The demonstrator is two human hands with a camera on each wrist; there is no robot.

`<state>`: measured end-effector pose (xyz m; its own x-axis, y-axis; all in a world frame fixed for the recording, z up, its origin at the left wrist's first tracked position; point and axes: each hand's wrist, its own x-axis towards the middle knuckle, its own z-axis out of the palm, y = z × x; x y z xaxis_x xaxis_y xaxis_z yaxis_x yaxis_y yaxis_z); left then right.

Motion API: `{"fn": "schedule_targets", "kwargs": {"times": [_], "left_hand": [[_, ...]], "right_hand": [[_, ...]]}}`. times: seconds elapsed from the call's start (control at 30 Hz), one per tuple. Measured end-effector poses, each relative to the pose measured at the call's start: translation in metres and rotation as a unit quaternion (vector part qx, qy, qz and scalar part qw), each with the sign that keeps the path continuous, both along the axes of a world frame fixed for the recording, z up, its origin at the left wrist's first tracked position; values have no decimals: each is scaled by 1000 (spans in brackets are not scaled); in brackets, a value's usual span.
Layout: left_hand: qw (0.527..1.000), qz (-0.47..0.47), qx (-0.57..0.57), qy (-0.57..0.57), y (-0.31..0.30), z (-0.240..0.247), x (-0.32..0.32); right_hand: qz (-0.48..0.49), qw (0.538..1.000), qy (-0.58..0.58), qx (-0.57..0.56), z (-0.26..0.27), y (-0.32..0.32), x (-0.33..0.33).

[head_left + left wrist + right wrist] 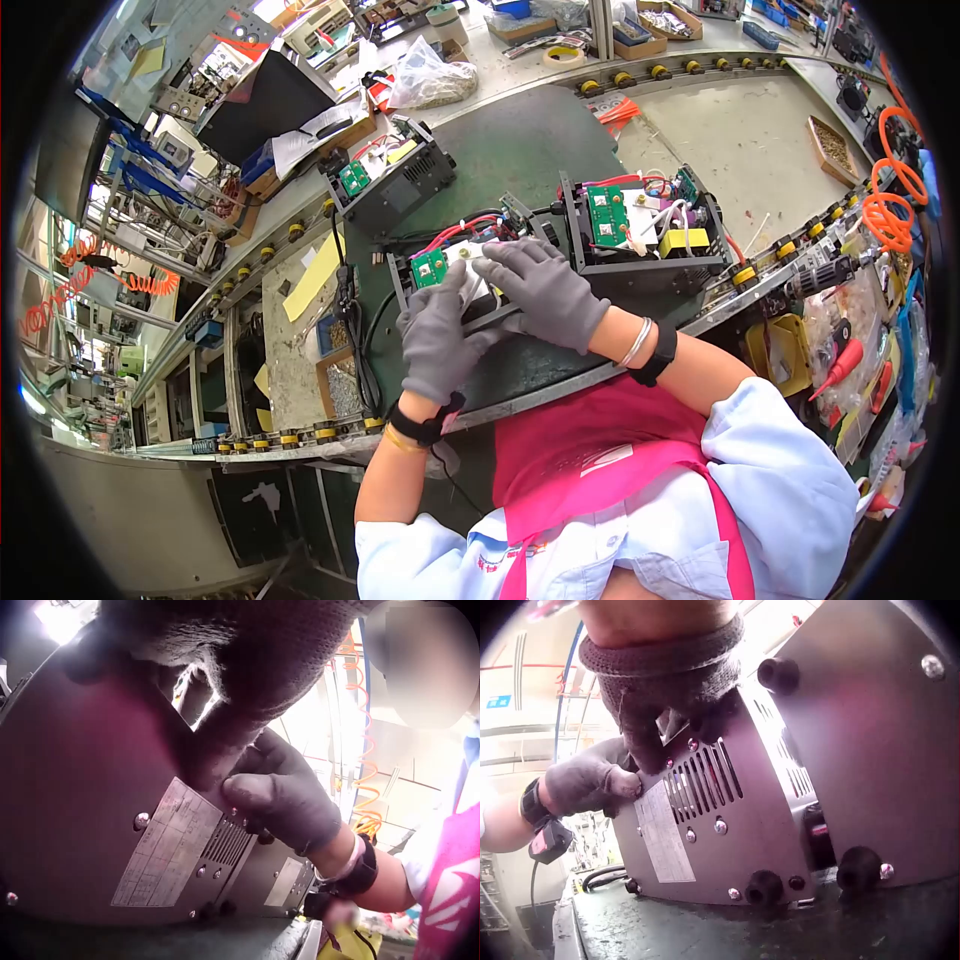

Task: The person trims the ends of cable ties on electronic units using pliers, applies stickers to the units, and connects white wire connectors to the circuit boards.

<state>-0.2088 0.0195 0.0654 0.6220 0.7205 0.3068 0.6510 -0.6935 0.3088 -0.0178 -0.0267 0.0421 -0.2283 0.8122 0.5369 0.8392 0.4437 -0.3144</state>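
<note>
Both gloved hands are at the middle of three open-topped black metal units. The left hand reaches over its near wall, fingers by the green circuit board and white part, thumb outside. From the other side the right hand lies over the same wall, fingertips near the white part. In the left wrist view the right hand has its thumb against the outer panel, beside a printed label. The right wrist view shows the left hand with its thumb at the label's top. Fingertips inside are partly hidden.
A second unit stands close on the right, a third behind to the left. Black cables lie left of the middle unit. Roller rails edge the green work surface. Orange coiled hoses hang at the right.
</note>
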Motion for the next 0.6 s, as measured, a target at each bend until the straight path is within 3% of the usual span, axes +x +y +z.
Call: {"fn": "schedule_targets", "kwargs": {"times": [0.07, 0.43, 0.6], "left_hand": [[999, 6, -41, -3, 1, 3, 8], [987, -2, -117, 110, 19, 32, 28], [993, -65, -88, 41, 30, 11, 22]], "right_hand": [[-39, 996, -77, -16, -2, -1, -5], [-75, 991, -114, -3, -13, -1, -13], [-63, 991, -112, -35, -6, -2, -9]]}}
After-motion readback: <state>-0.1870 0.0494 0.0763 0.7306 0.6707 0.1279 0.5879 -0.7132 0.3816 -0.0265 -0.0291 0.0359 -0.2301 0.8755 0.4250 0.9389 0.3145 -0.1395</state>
